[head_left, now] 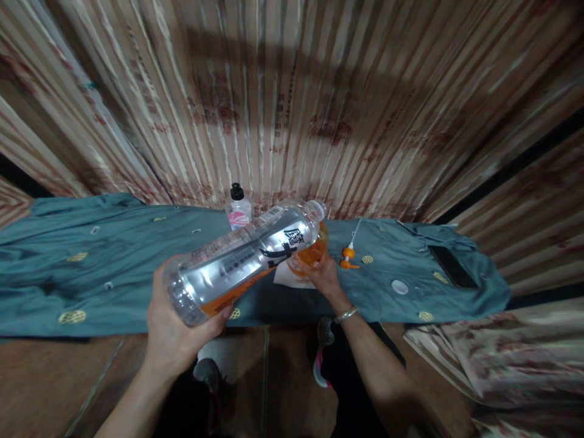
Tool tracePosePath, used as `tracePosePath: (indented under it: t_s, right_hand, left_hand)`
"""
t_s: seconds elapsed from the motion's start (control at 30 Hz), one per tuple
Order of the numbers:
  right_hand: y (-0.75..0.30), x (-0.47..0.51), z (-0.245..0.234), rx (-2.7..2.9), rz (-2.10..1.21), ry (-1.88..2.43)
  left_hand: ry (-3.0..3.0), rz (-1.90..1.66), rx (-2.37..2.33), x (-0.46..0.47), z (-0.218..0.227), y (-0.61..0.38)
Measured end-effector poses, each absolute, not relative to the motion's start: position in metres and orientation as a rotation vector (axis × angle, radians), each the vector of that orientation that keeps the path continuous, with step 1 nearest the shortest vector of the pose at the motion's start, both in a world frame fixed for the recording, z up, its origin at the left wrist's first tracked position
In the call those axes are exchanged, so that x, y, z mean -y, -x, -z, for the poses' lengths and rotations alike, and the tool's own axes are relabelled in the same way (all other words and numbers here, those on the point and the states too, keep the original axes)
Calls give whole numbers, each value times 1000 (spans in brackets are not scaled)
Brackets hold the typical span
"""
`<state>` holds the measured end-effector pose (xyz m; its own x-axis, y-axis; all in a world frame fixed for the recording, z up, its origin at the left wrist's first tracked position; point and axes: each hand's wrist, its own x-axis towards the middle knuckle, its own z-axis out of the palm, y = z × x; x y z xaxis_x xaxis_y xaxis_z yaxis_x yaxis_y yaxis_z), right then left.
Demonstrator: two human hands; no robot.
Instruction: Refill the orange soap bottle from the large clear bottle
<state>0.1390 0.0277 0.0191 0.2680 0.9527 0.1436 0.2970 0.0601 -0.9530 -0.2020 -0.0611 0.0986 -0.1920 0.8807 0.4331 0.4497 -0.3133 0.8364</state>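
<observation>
In the head view my left hand (pixel 176 331) is wrapped round the bottom end of a large clear plastic bottle (pixel 241 261) with a silver and orange label. The bottle lies steeply tilted, its mouth pointing right, above an orange bottle (pixel 314 250). My right hand (pixel 325 277), with a bracelet on the wrist, grips the orange bottle. The orange bottle's opening is hidden behind the clear bottle's neck, so I cannot tell whether the two touch. Under it shows a white sheet (pixel 289 278). To the right lies an orange pump head (pixel 348 254) with its tube.
A clear bottle with a black cap (pixel 237 207) stands at the back. A round whitish disc (pixel 400 287) and a dark phone (pixel 451 266) lie on the right of the green cloth (pixel 123 261). A striped curtain (pixel 274 109) hangs right behind.
</observation>
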Motion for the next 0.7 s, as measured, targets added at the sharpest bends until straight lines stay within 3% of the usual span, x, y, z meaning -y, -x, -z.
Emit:
tracePosePath:
  t_s: [0.53,0.7]
  right_hand:
    - [-141,-29,-15,1251,-785,1492]
    - [-141,-28,-18,1233,-817,1463]
  left_hand:
    - [-1638,-1503,-1544,59,-100,201]
    - [-1598,-1646,-1634,66,-104,181]
